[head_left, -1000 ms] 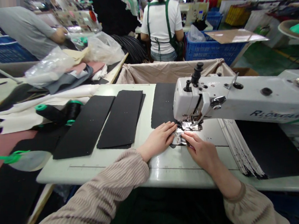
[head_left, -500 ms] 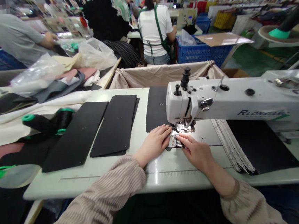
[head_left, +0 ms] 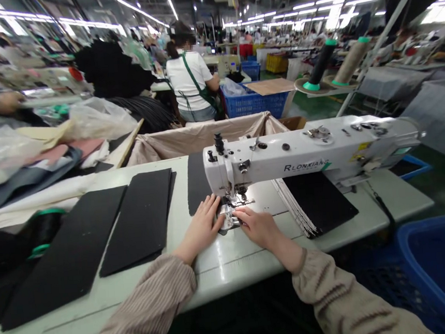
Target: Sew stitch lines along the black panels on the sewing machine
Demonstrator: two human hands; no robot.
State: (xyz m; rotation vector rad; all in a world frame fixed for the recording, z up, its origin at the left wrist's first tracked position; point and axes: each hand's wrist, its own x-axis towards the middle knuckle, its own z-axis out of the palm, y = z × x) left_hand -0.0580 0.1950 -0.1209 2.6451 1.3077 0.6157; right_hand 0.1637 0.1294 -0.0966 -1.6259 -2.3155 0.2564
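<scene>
"Pressing down, those hands?"

"Yes — left hand [head_left: 200, 229] and right hand [head_left: 259, 228] lie open, gripping nothing, fingertips on the shiny strip [head_left: 226, 219] under the presser foot [head_left: 231, 201] of the sewing machine [head_left: 283, 154]."

"Risk?"

"A slip could drag a fingertip beneath the foot, or skew the strip — black panels [head_left: 137, 216] lie farther off."

One sewing machine [head_left: 284, 156] is shown on one sewing table [head_left: 224, 276], with one left hand [head_left: 199, 229] and one right hand [head_left: 259, 227] placed beneath its head. Four black panels [head_left: 141, 221] are counted on the table, while two thread cones [head_left: 320, 62] are mounted beyond it, and two blue crates [head_left: 256, 101] and two co-workers [head_left: 189, 81] are also seen
</scene>
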